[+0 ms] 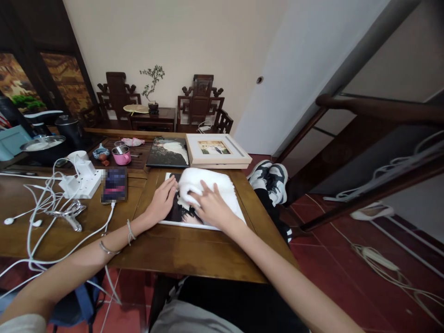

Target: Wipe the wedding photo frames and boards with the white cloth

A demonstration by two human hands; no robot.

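right now the left hand (162, 200) lies flat with fingers open on the edge of a big photo print (180, 210) on the wooden table (194, 252), while the right hand (210, 206) presses a white cloth (194, 182) onto it, fingers spread, near 2 framed pictures (217, 150).
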